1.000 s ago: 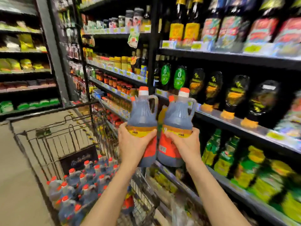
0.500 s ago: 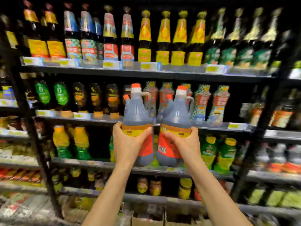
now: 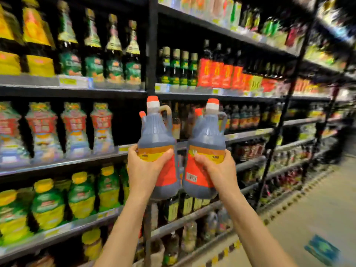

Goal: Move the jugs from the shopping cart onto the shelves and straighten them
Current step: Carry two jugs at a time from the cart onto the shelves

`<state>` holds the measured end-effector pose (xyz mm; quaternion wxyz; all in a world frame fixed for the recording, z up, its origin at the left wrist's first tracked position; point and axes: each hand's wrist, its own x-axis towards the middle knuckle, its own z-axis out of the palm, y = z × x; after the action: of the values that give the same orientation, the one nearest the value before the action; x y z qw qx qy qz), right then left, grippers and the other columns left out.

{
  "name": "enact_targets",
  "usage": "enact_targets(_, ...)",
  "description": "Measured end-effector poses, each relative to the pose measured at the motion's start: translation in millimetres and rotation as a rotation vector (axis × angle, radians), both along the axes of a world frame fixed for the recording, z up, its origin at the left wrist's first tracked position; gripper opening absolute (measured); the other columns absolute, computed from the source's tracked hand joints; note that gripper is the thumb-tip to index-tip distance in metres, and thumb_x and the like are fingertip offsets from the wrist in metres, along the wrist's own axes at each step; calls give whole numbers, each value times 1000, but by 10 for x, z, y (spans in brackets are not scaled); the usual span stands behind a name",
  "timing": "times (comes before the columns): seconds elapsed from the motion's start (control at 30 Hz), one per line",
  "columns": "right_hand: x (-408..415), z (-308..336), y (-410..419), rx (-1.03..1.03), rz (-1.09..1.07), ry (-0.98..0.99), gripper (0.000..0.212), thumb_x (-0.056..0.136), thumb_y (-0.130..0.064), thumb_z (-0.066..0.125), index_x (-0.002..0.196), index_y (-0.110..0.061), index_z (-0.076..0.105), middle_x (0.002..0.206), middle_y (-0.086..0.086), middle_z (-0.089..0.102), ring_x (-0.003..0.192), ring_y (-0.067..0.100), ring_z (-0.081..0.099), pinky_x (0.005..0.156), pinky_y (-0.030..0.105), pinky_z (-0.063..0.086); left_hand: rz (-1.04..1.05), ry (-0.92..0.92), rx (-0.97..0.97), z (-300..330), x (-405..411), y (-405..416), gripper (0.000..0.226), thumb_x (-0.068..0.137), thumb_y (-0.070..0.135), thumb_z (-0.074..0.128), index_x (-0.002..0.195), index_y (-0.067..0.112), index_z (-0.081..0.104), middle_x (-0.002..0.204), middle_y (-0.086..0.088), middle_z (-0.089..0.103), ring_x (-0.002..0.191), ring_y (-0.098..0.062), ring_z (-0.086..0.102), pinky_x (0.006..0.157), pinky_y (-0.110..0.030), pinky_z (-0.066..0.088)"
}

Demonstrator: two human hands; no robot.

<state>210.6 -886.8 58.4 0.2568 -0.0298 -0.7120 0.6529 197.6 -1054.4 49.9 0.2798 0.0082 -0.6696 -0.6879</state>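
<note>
— Judging by what shows, how far along is the restocking?

— Midway through one trip, I'd say. Two dark sauce jugs are in the air, neither set down yet. The left hand (image 3: 143,170) wraps the left jug (image 3: 157,149) around its yellow-and-red label, thumb across the front; the right hand (image 3: 218,170) grips the right jug (image 3: 207,151) the same way.

— Where do the jugs sit relative to the hands?

— Each stands upright above its hand, orange cap on top, handle to the right, base just below the fingers. The two bodies are side by side and nearly touching, held up in front of the black upright post (image 3: 152,54) between two shelf bays.

— And the shelves?

— The shelf (image 3: 250,132) behind the jugs carries dark bottles; which slot is meant for these I cannot tell, the view is blurred.

— What's left?

— Placing both, turning labels forward, lining them up. The shopping cart is out of view, so how many remain is unknown.
</note>
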Motion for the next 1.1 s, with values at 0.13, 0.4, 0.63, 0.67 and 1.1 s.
enact_targets(0.13,-41,28,975,-20,-101,12,63,63,-29,86,113,-12,52,104,1,65,86,15,65,70,27,53,-135,4,-21,47,-255,954,74,61,33,84,120,16,42,113,-2,56,96,-19,57,76,-31,43)
enact_targets(0.4,-245,-73,2524,-75,-325,20,48,67,-26,83,103,-25,50,94,-8,62,83,14,63,70,31,51,-408,-2,-61,50,-911,2608,79,65,32,83,127,11,39,118,-6,55,99,-22,56,79,-34,45)
enact_targets(0.63,-938,-126,3731,-92,-477,-26,87,35,-58,79,111,-22,57,103,1,69,89,21,68,81,45,57,-565,22,-60,58,-1684,3971,77,64,32,83,124,12,39,115,-4,54,98,-20,56,80,-35,46)
enact_targets(0.67,-1052,-113,3902,-88,-497,-28,89,32,-60,77,111,-23,57,102,1,69,89,21,68,81,45,57,-580,27,-54,76,-1822,4166,75,64,31,83,123,13,39,115,-4,55,98,-20,57,80,-35,47)
enact_targets(1.1,-2243,-203,6229,-115,-706,-11,58,54,-36,85,105,-20,62,97,3,71,85,20,69,79,43,57,-760,3,-68,32,-3220,6588,67,67,30,81,119,19,40,110,0,54,91,-15,56,69,-26,47)
